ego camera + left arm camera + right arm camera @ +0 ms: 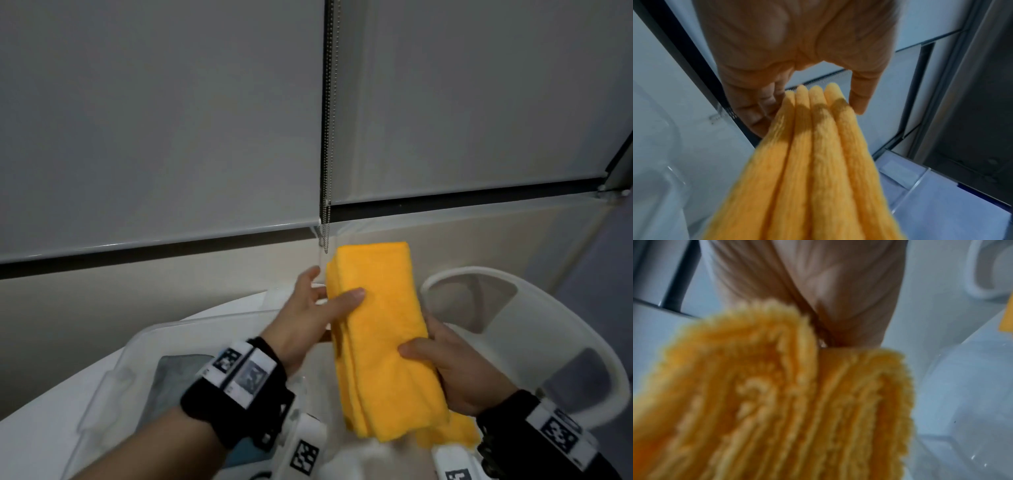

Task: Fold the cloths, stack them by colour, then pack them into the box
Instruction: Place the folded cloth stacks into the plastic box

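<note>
A stack of folded yellow cloths (pixel 383 335) is held in the air above a clear plastic box (pixel 113 373). My left hand (pixel 318 305) grips the stack's far left side, thumb on top and fingers underneath. My right hand (pixel 452 370) grips the near right side, its thumb pressed on top. In the left wrist view the yellow cloths (pixel 813 162) show several rounded folds between thumb and fingers (pixel 760 104). The right wrist view shows the cloths' (pixel 777 402) stitched edges against my palm (pixel 828 288). Folded grey cloths (pixel 178 373) lie inside the box.
The box stands on a white round table (pixel 41 431). A white chair (pixel 534 318) stands to the right. Grey roller blinds with a bead chain (pixel 327 137) cover the wall behind.
</note>
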A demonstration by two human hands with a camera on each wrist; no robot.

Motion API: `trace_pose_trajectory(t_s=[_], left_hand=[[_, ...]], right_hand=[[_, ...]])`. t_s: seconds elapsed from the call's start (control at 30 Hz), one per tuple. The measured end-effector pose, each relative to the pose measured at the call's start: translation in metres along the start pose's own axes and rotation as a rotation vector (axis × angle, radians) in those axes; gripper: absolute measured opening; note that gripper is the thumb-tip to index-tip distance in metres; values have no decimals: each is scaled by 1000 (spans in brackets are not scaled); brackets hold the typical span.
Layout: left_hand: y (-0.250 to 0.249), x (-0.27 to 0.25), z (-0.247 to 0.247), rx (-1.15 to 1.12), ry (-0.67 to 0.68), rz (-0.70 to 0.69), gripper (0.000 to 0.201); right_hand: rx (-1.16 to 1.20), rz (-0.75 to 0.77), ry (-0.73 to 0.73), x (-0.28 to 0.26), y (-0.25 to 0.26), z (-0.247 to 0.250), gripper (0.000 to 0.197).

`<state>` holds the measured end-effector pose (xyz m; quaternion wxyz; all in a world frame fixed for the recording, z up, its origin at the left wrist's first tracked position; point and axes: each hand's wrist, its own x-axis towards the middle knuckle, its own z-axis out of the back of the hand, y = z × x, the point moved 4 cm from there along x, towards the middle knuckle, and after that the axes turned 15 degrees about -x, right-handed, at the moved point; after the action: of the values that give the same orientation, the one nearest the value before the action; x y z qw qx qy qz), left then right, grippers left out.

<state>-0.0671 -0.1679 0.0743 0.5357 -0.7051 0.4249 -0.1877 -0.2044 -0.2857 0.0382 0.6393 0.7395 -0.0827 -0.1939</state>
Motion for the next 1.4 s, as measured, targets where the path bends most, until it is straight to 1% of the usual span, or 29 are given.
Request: trace_pose_trajectory(t_s=[0.1,0.17,0.23,0.3,0.37,0.43,0.53,0.6,0.67,0.8,0.93,1.0,1.1,1.13,1.2,1.27,1.3,1.33,1.37,1.4], left_hand=[[-19,-1,44,31,-28,48,85],[-20,2,74,97,-62,91,67],[-12,6,99,174,-102,147,59],[2,11,121,243,-126,195,56],[17,16,138,303,-118,241,56],[31,23,150,372,-95,294,58],[43,33,157,484,-49,334,56],[51,39,157,606,19,360,59],[58,44,157,698,55,378,63],[67,53,152,761,43,422,58],[79,58,148,792,16,453,58],[83,57,147,886,42,436,60],[92,58,147,1138,141,408,81],[92,57,146,1168,147,404,80],[89,56,146,1177,128,361,69],[78,48,144,1216,129,297,68],[72,44,141,1260,136,237,72],[66,37,137,1321,156,157,78],[62,31,131,1379,196,69,87],[62,26,125,1430,258,7,101]], right_hand=[[-97,-37,25,16,-6,-35,92],[-257,-42,-36,26,-10,-54,80],[-481,-38,-120,32,-13,-70,68],[-699,-26,-136,35,-17,-86,69],[-887,-3,-82,36,-27,-102,72],[-1024,-20,-12,38,-38,-113,74],[-1082,-115,77,43,-44,-119,86],[-1139,-163,131,46,-46,-122,92],[-1194,-209,164,50,-51,-126,94],[-1316,-299,174,58,-59,-129,89],[-1366,-357,175,63,-62,-130,84],[-1381,-370,170,63,-62,-129,80],[-1364,-371,153,56,-59,-129,65],[-1345,-341,134,53,-58,-128,61],[-1335,-215,54,43,-54,-123,57],[-1358,-23,-82,34,-50,-112,51],[-1372,61,-156,30,-49,-104,47],[-1384,113,-226,27,-49,-95,45],[-1398,137,-287,26,-50,-87,43],[-1409,131,-327,26,-52,-80,44]])
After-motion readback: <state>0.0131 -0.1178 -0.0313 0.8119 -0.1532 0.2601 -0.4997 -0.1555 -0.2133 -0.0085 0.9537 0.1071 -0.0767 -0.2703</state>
